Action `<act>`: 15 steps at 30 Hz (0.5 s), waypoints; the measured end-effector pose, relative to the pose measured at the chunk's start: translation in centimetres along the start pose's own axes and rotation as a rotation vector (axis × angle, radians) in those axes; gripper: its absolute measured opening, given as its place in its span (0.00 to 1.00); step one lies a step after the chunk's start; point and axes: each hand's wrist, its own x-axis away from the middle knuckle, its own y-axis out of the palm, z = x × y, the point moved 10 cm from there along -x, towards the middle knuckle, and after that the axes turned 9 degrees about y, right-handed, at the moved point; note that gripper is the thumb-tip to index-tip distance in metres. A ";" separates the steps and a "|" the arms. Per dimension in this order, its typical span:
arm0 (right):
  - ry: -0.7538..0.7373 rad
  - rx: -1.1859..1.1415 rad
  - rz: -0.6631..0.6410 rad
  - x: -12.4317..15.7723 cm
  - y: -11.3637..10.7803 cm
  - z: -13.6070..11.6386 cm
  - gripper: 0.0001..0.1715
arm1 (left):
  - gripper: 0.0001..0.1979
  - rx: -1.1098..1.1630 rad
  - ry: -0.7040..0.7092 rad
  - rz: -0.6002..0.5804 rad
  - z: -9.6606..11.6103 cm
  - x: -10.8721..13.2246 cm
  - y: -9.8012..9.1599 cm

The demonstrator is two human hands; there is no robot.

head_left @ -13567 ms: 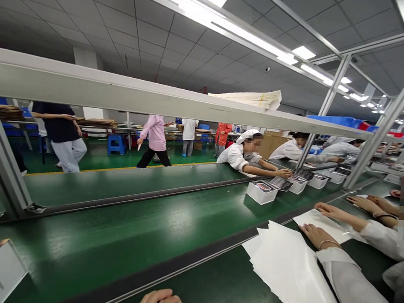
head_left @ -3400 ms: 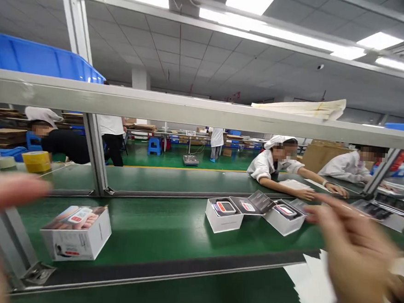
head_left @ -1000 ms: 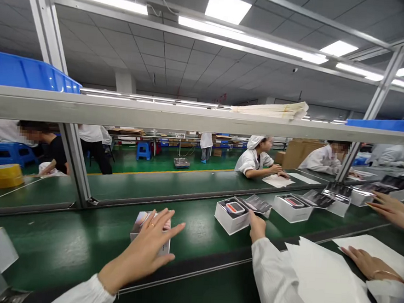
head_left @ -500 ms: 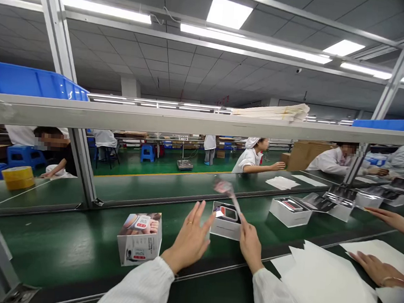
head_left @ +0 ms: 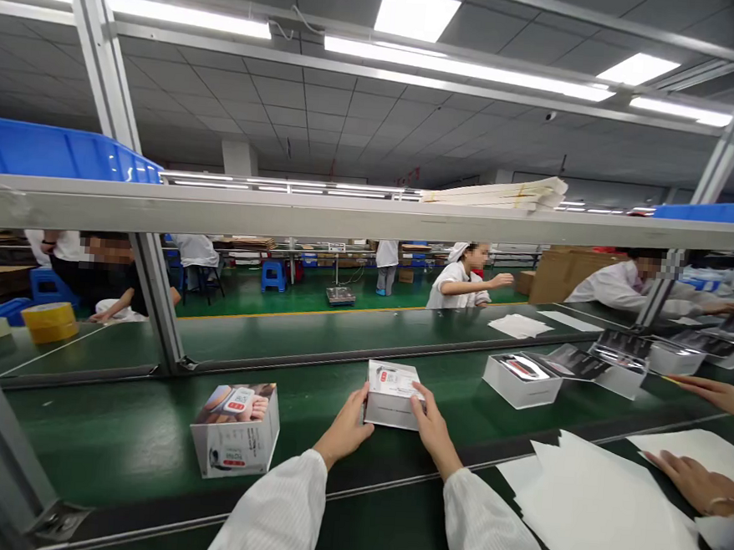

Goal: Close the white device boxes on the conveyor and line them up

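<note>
White box [head_left: 393,394] between both hands' fingers [head_left: 433,422]

A tiled ceiling [head_left: 329,96] carries long fluorescent light panels [head_left: 416,12] over the factory hall. Past the far edge of the table [head_left: 338,333], a green floor [head_left: 239,300] with a yellow line [head_left: 257,313] runs back toward a blue stool [head_left: 272,275] and a platform scale [head_left: 340,297]. Above the table runs a pale shelf [head_left: 371,221] bearing a blue plastic crate [head_left: 55,151], and cardboard cartons [head_left: 548,279] stand beyond it.

Box [head_left: 392,394] white, red-marked; belt [head_left: 109,458] dark green; sleeves [head_left: 275,512] white, pinstriped.
</note>
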 end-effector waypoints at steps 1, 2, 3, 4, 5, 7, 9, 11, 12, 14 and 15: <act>0.023 -0.058 0.002 -0.4 0.2 0.1 0.40 | 0.47 -0.018 0.021 -0.009 0.7 0.3 -1.0; 0.043 -0.125 -0.009 -0.7 0.5 0.1 0.41 | 0.48 -0.062 0.052 -0.023 1.7 0.4 -2.1; 0.058 -0.193 -0.035 -0.9 1.3 0.0 0.43 | 0.50 -0.130 0.090 -0.043 2.8 0.3 -3.2; 0.070 -0.254 -0.080 -1.0 2.3 -0.2 0.44 | 0.51 -0.214 0.138 -0.077 4.0 0.1 -4.2; 0.082 -0.296 -0.142 -0.9 3.6 -0.5 0.44 | 0.52 -0.303 0.185 -0.125 5.1 -0.1 -5.1; 0.090 -0.313 -0.254 -0.3 6.4 -1.4 0.41 | 0.54 -0.423 0.235 -0.240 6.3 -0.5 -6.1; 0.065 -0.226 -0.312 0.7 8.5 -2.5 0.37 | 0.53 -0.456 0.207 -0.338 6.0 -0.7 -6.7; 0.024 -0.059 -0.328 2.0 9.7 -3.3 0.31 | 0.50 -0.474 0.144 -0.388 4.6 -0.6 -7.2; -0.001 0.028 -0.330 2.7 10.1 -3.6 0.29 | 0.48 -0.481 0.118 -0.401 3.9 -0.4 -7.3; -0.067 0.154 -0.329 4.3 10.2 -4.0 0.28 | 0.46 -0.484 0.088 -0.424 2.6 0.0 -7.6; -0.107 0.179 -0.317 5.0 10.0 -4.2 0.29 | 0.45 -0.480 0.083 -0.437 2.2 0.2 -7.6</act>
